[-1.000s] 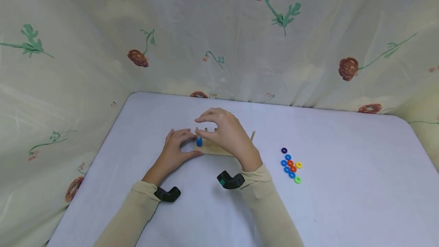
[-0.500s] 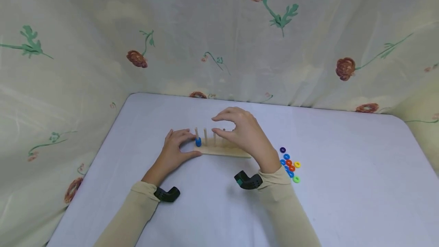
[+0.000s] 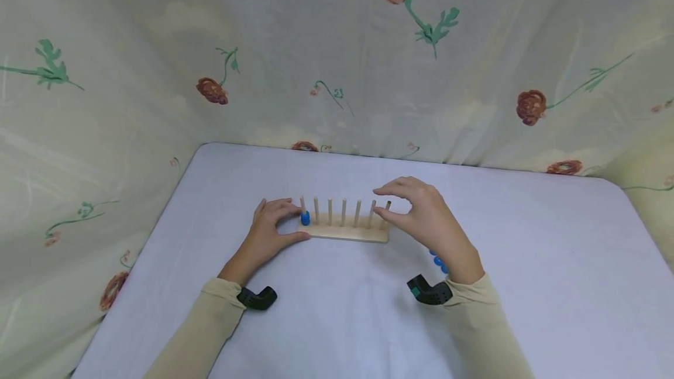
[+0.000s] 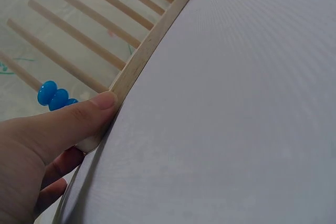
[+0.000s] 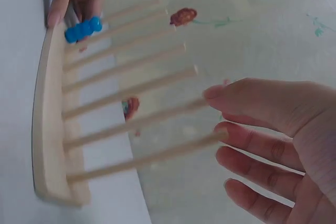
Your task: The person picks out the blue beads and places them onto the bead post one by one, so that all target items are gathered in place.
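White table [image 3: 553, 250], flowered curtain [image 3: 274, 28] behind. I see the left hand [image 3: 267, 230] gripping the left end of the peg board [image 3: 347, 231], mid-table; blue rings [image 3: 305, 219] on its leftmost peg [image 3: 302, 203]. Right hand [image 3: 429, 216] spread in a C beside the rightmost pegs [image 3: 388, 205].

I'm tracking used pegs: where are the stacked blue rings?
In the head view, the stacked blue rings sit low on the leftmost peg, beside the left hand.
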The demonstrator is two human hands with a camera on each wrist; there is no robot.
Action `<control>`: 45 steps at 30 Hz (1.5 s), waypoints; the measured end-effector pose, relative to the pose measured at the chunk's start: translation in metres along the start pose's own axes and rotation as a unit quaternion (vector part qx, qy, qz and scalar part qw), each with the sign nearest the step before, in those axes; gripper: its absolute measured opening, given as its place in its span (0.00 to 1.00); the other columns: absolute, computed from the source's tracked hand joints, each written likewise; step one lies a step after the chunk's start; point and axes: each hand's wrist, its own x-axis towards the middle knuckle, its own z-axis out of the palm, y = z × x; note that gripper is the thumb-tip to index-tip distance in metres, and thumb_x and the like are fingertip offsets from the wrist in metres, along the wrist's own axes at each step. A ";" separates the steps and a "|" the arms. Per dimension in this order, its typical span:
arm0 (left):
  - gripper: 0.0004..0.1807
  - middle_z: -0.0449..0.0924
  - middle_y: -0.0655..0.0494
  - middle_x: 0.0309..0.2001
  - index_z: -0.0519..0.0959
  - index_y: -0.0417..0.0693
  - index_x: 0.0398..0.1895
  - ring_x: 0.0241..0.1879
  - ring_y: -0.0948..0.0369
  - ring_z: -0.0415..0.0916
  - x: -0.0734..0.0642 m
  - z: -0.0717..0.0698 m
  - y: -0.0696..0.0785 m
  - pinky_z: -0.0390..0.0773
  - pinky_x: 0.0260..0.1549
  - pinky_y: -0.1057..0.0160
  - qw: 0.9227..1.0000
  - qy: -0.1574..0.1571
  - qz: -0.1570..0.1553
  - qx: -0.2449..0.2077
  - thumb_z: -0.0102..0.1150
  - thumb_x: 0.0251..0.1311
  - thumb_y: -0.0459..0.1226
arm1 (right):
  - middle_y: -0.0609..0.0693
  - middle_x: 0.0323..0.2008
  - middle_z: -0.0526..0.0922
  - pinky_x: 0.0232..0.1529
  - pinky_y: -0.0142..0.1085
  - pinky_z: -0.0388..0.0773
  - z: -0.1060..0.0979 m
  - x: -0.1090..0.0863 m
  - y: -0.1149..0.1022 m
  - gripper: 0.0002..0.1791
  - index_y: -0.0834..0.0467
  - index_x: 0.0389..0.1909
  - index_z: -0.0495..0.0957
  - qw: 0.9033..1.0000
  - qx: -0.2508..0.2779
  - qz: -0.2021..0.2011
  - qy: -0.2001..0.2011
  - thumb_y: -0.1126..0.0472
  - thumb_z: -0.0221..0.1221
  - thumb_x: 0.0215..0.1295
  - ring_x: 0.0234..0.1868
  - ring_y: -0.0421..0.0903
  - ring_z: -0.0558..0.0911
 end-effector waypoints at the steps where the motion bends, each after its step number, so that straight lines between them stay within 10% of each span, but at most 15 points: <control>1: 0.32 0.78 0.44 0.67 0.84 0.46 0.57 0.73 0.46 0.68 0.000 0.000 0.000 0.40 0.82 0.37 1.000 0.000 0.000 0.000 0.82 0.47 0.46 | 0.50 0.46 0.90 0.54 0.49 0.85 -0.002 -0.003 0.003 0.16 0.55 0.49 0.89 1.000 -0.002 0.001 0.001 0.61 0.75 0.59 0.51 0.51 0.86; 19: 0.33 0.77 0.43 0.68 0.84 0.46 0.58 0.73 0.46 0.68 -0.002 0.000 -0.001 0.41 0.82 0.38 1.000 -0.004 -0.004 0.005 0.82 0.48 0.46 | 0.55 0.48 0.90 0.58 0.59 0.82 -0.020 -0.058 0.050 0.16 0.58 0.51 0.88 0.991 -0.063 0.093 -0.073 0.62 0.73 0.61 0.54 0.58 0.85; 32: 0.32 0.78 0.44 0.67 0.84 0.46 0.57 0.72 0.46 0.68 -0.001 0.005 -0.001 0.42 0.82 0.37 1.000 -0.004 0.000 0.007 0.82 0.48 0.46 | 0.56 0.47 0.90 0.62 0.66 0.77 -0.039 -0.072 0.075 0.11 0.57 0.48 0.89 0.966 -0.057 0.195 -0.158 0.59 0.69 0.66 0.57 0.62 0.82; 45: 0.32 0.78 0.43 0.67 0.84 0.46 0.57 0.72 0.46 0.69 -0.001 0.001 0.000 0.40 0.82 0.37 1.000 0.001 0.006 0.000 0.82 0.48 0.46 | 0.54 0.41 0.91 0.53 0.57 0.84 -0.033 -0.070 0.081 0.12 0.57 0.42 0.90 0.962 -0.094 0.206 -0.156 0.54 0.71 0.63 0.47 0.55 0.84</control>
